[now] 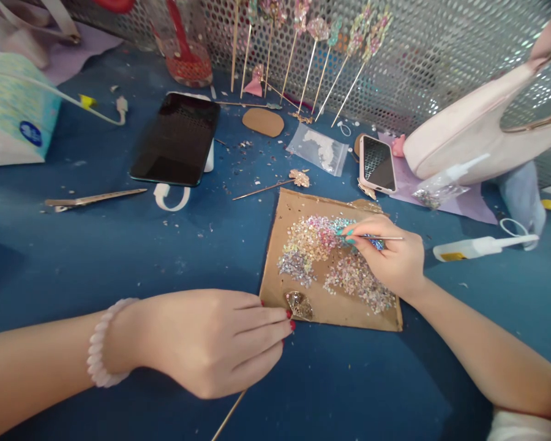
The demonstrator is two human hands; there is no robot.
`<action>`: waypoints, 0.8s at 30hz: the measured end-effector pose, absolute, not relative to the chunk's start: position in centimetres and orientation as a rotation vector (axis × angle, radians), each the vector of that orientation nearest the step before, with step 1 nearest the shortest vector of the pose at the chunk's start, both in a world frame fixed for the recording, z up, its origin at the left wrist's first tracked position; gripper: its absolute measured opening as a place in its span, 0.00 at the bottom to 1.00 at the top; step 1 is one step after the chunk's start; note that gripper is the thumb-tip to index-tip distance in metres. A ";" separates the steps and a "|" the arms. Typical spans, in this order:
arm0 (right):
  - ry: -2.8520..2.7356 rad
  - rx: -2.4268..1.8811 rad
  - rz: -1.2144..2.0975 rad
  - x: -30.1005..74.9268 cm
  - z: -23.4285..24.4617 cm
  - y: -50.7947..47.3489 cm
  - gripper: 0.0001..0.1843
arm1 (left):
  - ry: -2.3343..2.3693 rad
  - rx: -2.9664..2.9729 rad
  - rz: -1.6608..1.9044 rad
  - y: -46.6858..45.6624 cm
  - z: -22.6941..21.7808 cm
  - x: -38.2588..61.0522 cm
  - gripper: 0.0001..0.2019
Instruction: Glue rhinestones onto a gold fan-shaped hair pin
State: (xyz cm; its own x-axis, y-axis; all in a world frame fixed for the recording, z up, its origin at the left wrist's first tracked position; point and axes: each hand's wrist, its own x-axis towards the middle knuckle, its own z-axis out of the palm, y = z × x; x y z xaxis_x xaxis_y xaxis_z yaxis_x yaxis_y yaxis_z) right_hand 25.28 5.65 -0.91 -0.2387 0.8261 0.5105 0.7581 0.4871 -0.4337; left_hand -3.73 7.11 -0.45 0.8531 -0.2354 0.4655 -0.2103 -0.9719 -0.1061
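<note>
My left hand (211,343), with a beaded bracelet on the wrist, is closed around a thin stick (229,416). The stick comes out below the palm. At its fingertips a gold fan-shaped ornament (299,305) rests over the near edge of a brown cardboard sheet (340,320); whether it is joined to the stick is hidden. My right hand (390,254) pinches a slim picking tool (383,237) above the cardboard. The fingertips are at the pink and blue sequins (324,229). Yellowish, lilac and pale pink sequins (360,282) lie in loose heaps around them.
Behind the cardboard lie a decorated hairpin (298,178), a plastic bag (319,149) and a phone (377,163). A tablet (177,138) and a metal clip (96,199) are at left. A glue bottle (468,250) lies at right. Several sticks (308,73) stand along the mesh (422,61).
</note>
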 end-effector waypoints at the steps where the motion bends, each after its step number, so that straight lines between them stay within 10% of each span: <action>1: -2.031 -1.304 0.121 25.3 -1.0 5.7 0.04 | 0.361 -2.973 -0.754 7.1 -0.5 -3.7 0.10; 24: -2.053 -1.301 0.115 25.4 -1.2 5.7 0.05 | 0.381 -2.957 -0.747 7.2 -0.3 -3.7 0.11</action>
State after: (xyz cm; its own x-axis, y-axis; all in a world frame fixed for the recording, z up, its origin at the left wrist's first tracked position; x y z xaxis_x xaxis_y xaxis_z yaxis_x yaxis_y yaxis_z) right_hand 25.39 5.72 -1.17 -0.2560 0.8245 0.5046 0.7632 0.4928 -0.4180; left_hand -3.69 7.24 -0.33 0.8514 -0.2546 0.4586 -0.2218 -0.9670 -0.1251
